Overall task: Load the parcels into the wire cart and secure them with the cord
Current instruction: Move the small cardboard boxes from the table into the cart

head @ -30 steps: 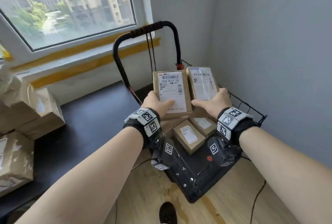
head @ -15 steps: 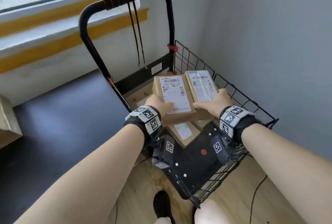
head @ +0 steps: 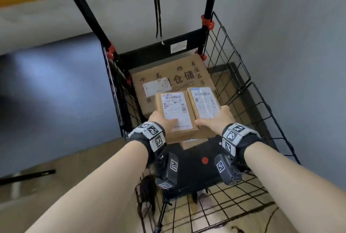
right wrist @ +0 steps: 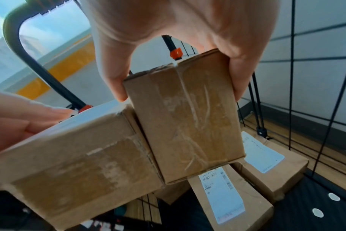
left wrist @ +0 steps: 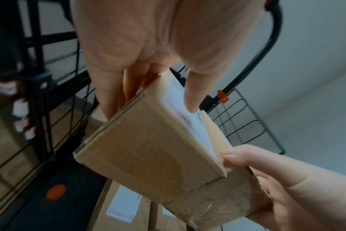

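Note:
Two small brown parcels with white labels hang side by side inside the black wire cart [head: 236,75]. My left hand [head: 164,122] grips the left parcel [head: 174,109], thumb on its label, fingers underneath [left wrist: 113,100]. My right hand [head: 215,120] grips the right parcel [head: 205,101], pinched between thumb and fingers [right wrist: 235,75] in the right wrist view. A large printed carton [head: 176,79] lies at the cart's far end. Two more labelled parcels [right wrist: 227,201] lie on the cart floor under my hands. A black cord [head: 157,8] with a hook dangles from the handle.
The cart's black handle [head: 82,8] rises at the far end with red clips [head: 206,21]. A grey wall stands close on the right. A dark floor area lies left of the cart, with wood flooring beside it. The cart's black base plate [head: 194,165] carries a red dot.
Both hands have lowered the two parcels down into the cart, and my view has tilted down so the large carton at the far end shows.

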Action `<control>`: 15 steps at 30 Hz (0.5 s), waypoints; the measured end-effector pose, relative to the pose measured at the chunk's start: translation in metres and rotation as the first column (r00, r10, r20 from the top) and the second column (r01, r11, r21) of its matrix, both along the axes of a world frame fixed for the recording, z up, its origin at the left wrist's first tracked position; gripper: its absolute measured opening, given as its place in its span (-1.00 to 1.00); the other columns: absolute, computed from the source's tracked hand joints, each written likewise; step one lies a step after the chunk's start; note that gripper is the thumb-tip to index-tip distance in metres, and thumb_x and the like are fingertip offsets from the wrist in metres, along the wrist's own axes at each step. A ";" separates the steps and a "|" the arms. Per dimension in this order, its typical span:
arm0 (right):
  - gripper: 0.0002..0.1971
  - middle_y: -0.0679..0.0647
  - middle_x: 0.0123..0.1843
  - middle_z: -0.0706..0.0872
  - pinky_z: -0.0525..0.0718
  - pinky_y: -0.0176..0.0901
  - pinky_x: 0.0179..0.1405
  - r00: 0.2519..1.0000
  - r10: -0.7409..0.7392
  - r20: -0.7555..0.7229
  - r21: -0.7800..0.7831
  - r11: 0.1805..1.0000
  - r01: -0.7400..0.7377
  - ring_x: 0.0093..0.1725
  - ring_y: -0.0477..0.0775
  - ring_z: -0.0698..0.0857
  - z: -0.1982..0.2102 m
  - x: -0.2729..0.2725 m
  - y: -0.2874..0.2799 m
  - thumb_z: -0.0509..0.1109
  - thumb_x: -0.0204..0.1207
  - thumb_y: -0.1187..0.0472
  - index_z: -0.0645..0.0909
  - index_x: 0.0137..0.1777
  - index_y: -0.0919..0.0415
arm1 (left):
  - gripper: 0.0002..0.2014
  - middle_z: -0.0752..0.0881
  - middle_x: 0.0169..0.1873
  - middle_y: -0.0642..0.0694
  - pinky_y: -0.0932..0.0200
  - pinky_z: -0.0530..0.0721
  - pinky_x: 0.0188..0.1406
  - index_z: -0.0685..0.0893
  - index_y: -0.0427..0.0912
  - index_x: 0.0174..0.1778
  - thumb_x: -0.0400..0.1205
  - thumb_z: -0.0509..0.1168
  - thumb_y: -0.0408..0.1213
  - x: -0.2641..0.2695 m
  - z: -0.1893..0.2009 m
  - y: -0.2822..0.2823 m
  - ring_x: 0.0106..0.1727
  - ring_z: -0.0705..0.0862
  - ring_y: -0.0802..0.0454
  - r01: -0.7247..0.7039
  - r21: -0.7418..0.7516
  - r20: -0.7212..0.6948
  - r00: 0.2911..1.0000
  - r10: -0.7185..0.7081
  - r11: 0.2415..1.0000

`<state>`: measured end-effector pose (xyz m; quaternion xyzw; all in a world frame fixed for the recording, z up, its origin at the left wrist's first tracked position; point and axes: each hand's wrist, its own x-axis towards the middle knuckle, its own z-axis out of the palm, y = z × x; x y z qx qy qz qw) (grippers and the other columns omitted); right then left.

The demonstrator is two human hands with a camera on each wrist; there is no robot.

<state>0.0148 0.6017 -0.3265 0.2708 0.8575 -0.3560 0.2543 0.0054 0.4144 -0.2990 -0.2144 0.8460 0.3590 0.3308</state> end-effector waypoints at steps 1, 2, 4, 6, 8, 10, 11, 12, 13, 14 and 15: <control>-0.10 0.06 0.13 0.54 0.68 -0.01 0.08 0.999 0.049 0.020 0.016 0.999 -0.049 0.06 0.06 0.59 -0.009 -0.003 0.006 0.68 0.06 -0.11 0.28 0.28 0.22 | -0.65 0.72 0.18 -0.18 0.27 0.55 -0.21 0.63 -0.27 0.26 0.61 0.33 -0.17 0.002 -0.011 0.006 0.02 0.70 -0.09 -0.043 -0.006 0.031 0.999 0.043 0.999; -0.08 0.07 0.15 0.55 0.69 0.02 0.10 0.995 0.095 0.041 0.027 0.995 -0.096 0.09 0.08 0.60 -0.018 -0.007 0.011 0.68 0.04 -0.12 0.28 0.28 0.23 | -0.65 0.72 0.16 -0.18 0.28 0.56 -0.27 0.64 -0.26 0.25 0.61 0.33 -0.16 0.005 -0.023 0.011 -0.08 0.68 -0.06 -0.086 -0.006 0.060 0.994 0.087 0.996; 0.02 0.12 0.26 0.54 0.64 0.07 0.21 0.981 0.176 0.088 0.040 0.983 -0.180 0.22 0.14 0.59 -0.037 -0.013 0.018 0.69 0.02 -0.11 0.24 0.40 0.29 | -0.64 0.73 0.15 -0.16 0.23 0.59 -0.25 0.64 -0.24 0.25 0.59 0.34 -0.14 0.012 -0.049 0.019 -0.10 0.68 -0.06 -0.175 -0.005 0.120 0.977 0.174 0.985; 0.10 0.14 0.34 0.49 0.60 0.11 0.29 0.957 0.256 0.139 0.058 0.962 -0.266 0.32 0.20 0.54 -0.054 -0.015 0.022 0.68 0.02 -0.10 0.18 0.48 0.28 | -0.56 0.72 0.19 -0.14 0.19 0.62 -0.09 0.61 -0.24 0.31 0.55 0.39 -0.12 0.022 -0.073 0.025 0.07 0.72 -0.09 -0.260 -0.008 0.169 0.951 0.258 0.966; 0.01 0.14 0.30 0.47 0.61 0.07 0.26 0.929 0.331 0.166 0.080 0.934 -0.347 0.31 0.19 0.52 -0.071 -0.017 0.025 0.67 0.06 -0.06 0.23 0.44 0.27 | -0.50 0.70 0.23 -0.13 0.14 0.67 0.00 0.56 -0.20 0.36 0.52 0.42 -0.12 0.032 -0.096 0.028 0.15 0.71 -0.10 -0.335 0.005 0.218 0.920 0.326 0.942; -0.09 0.13 0.29 0.46 0.58 -0.03 0.18 0.904 0.385 0.186 0.084 0.910 -0.405 0.30 0.18 0.50 -0.085 -0.019 0.025 0.66 0.11 -0.03 0.28 0.38 0.24 | -0.46 0.70 0.22 -0.12 0.08 0.71 0.04 0.53 -0.18 0.37 0.49 0.45 -0.12 0.039 -0.114 0.032 0.16 0.71 -0.11 -0.406 0.019 0.258 0.885 0.388 0.914; -0.12 0.13 0.29 0.46 0.54 -0.06 0.13 0.896 0.402 0.186 0.090 0.902 -0.423 0.29 0.18 0.49 -0.092 -0.021 0.025 0.66 0.12 -0.03 0.30 0.37 0.23 | -0.40 0.70 0.20 -0.11 0.05 0.72 0.05 0.52 -0.18 0.37 0.43 0.47 -0.08 0.040 -0.127 0.033 0.14 0.72 -0.10 -0.439 0.021 0.269 0.868 0.418 0.898; -0.14 0.13 0.29 0.46 0.51 -0.08 0.08 0.894 0.410 0.182 0.098 0.897 -0.431 0.29 0.17 0.48 -0.100 -0.022 0.026 0.65 0.12 -0.02 0.32 0.36 0.23 | -0.33 0.71 0.19 -0.10 0.03 0.73 0.05 0.51 -0.17 0.36 0.34 0.49 -0.02 0.042 -0.138 0.034 0.12 0.73 -0.10 -0.465 0.028 0.270 0.856 0.441 0.885; -0.13 0.14 0.29 0.47 0.51 -0.09 0.08 0.894 0.414 0.171 0.108 0.894 -0.434 0.28 0.18 0.48 -0.106 -0.024 0.027 0.66 0.11 -0.02 0.32 0.37 0.23 | -0.25 0.71 0.18 -0.10 -0.03 0.74 0.07 0.51 -0.15 0.35 0.24 0.48 0.03 0.042 -0.151 0.034 0.11 0.73 -0.09 -0.492 0.039 0.267 0.844 0.465 0.870; -0.11 0.15 0.28 0.47 0.53 -0.07 0.11 0.899 0.408 0.159 0.115 0.897 -0.427 0.28 0.18 0.48 -0.114 -0.026 0.028 0.67 0.10 -0.02 0.32 0.38 0.23 | -0.23 0.71 0.18 -0.09 -0.09 0.74 0.09 0.51 -0.13 0.35 0.21 0.47 0.02 0.042 -0.164 0.035 0.11 0.73 -0.10 -0.517 0.055 0.267 0.832 0.487 0.854; -0.09 0.16 0.28 0.47 0.58 -0.03 0.15 0.907 0.397 0.141 0.123 0.902 -0.414 0.28 0.19 0.50 -0.121 -0.027 0.030 0.68 0.07 -0.02 0.32 0.38 0.23 | -0.28 0.71 0.19 -0.09 -0.14 0.72 0.12 0.51 -0.12 0.35 0.25 0.47 -0.02 0.042 -0.172 0.037 0.13 0.73 -0.11 -0.534 0.075 0.268 0.824 0.499 0.842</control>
